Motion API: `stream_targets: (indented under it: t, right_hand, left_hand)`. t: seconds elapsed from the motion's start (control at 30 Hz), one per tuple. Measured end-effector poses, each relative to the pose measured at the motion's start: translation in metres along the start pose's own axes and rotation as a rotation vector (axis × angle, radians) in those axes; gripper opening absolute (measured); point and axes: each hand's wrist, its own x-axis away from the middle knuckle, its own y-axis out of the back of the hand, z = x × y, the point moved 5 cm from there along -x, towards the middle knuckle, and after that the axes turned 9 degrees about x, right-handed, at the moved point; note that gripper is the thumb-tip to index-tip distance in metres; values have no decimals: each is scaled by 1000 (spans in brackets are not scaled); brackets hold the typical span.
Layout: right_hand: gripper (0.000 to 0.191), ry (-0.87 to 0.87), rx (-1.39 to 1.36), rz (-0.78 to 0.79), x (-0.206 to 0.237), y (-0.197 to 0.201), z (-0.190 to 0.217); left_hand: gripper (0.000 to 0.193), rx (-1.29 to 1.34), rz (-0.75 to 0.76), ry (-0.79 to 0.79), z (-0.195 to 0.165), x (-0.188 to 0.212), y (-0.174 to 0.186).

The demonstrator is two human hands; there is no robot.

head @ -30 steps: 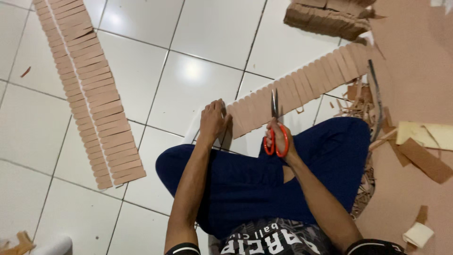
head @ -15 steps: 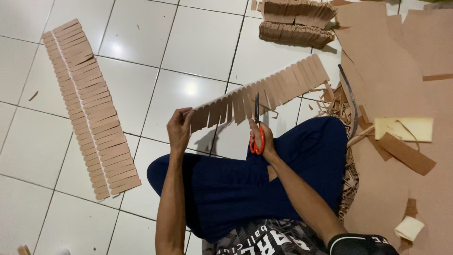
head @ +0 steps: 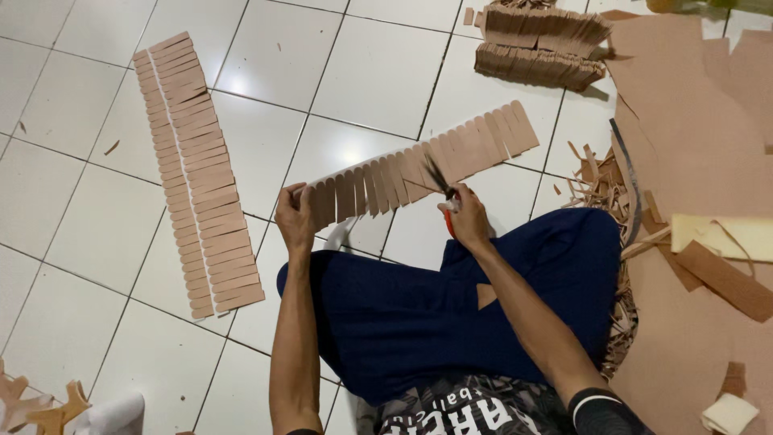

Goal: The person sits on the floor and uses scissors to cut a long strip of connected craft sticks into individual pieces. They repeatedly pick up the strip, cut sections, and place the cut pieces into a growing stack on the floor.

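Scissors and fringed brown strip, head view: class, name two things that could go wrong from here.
1. The scissors in the right hand cut mid-strip while the left hand holds only one end of the fringed strip, so it may sag and the slit wander.
2. A slit cut too deep could sever a tab.

bare tiles (head: pixel 370 72) ahead; fringed strip (head: pixel 196 173) left, cardboard stacks (head: pixel 538 48) right

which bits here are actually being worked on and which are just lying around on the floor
In hand: fringed brown strip held by the left hand; scissors in the right hand.

Lying about: finished strip, stacked strips, brown sheet, offcuts.
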Motion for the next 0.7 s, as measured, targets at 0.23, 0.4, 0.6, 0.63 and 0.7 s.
stream_targets:
  t: [0.23,0.4,0.6,0.63,0.7]
  right_hand:
    - [24,37,154,106,-7,-29,-11]
    - [35,-66,164,174,4,-50,-31]
    - [40,12,169,224,6,-57,-29]
    - [41,-23,180,244,5,-58,-29]
    - [43,-97,207,281,5,-58,-31]
  left_hand:
    - [27,77,-135,-48,-11,-8,14]
    - [23,102,-164,-120,-44,-31,49]
    - [23,119,-320,-227,-96,-105,129]
    - [23,147,-326,-257,-103,-120,140]
    - [23,24,-329,-557,-125,-147,158]
